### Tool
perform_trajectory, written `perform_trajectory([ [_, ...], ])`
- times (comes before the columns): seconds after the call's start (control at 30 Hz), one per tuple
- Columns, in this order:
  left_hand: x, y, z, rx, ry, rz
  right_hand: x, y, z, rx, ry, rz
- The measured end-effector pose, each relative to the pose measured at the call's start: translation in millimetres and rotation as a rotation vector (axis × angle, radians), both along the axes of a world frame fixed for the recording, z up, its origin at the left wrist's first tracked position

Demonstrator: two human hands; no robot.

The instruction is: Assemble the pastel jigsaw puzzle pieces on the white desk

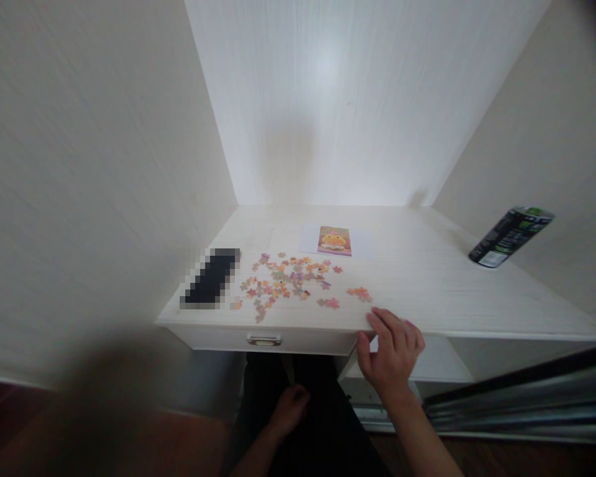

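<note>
Many loose jigsaw puzzle pieces (pixel 283 281) lie spread over the white desk top (pixel 417 285). A small joined cluster of orange-pink pieces (pixel 360 293) sits apart on their right, and pinkish pieces (pixel 331 303) lie nearer the front edge. My right hand (pixel 392 348) rests at that front edge, fingers apart on top and thumb lower down, just below the orange-pink cluster; nothing shows in it. Down on my lap, my left hand (pixel 289 409) lies with its fingers curled, partly dim against dark trousers. Behind the pieces is a picture card (pixel 334 241) with a yellow cartoon figure.
A dark, pixelated flat object (pixel 211 278) lies at the desk's left. At the right stands a black-and-green can (pixel 509 237). White panels enclose the back and both sides. Under the top are a drawer with a metal label-holder handle (pixel 263 340) and an open shelf (pixel 442 361).
</note>
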State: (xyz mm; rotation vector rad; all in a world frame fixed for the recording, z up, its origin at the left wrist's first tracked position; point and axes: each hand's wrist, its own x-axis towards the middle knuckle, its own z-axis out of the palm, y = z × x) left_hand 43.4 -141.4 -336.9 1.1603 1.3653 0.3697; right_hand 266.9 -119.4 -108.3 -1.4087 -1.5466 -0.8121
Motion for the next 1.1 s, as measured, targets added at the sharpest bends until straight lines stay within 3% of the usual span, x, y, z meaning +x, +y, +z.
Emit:
perform_trajectory([
  [0.2,0.0,0.9,3.4,0.023,0.02,-0.021,-3.0,-2.6,10.3,-0.034,0.087,0.014],
  [0.27,0.5,0.9,6.2,0.026,0.036,-0.026,-6.3,-0.9,23.5,-0.016,0.166,0.074],
  [0.37,0.7,0.4,11.3,0.036,0.071,-0.034,-15.9,9.2,57.5,-0.058,0.23,0.237],
  [0.53,-1.5,-1.6,19.5,0.078,0.116,-0.064,-47.4,60.2,126.9,-0.5,0.077,0.511],
  [0.63,-1.7,-2.6,24.5,0.117,0.135,-0.079,-74.9,110.8,151.6,-0.754,-0.116,0.64],
  [0.7,-1.3,-3.4,27.9,0.14,0.141,-0.087,-93.3,145.1,158.9,-0.918,-0.21,0.669],
  [0.83,-0.5,-6.4,32.0,0.158,0.145,-0.099,-117.2,193.8,160.5,-1.052,-0.306,0.708],
  [1.1,7.2,-6.4,15.1,0.111,0.184,-0.094,-105.9,226.7,146.6,-1.16,-0.305,0.754],
])
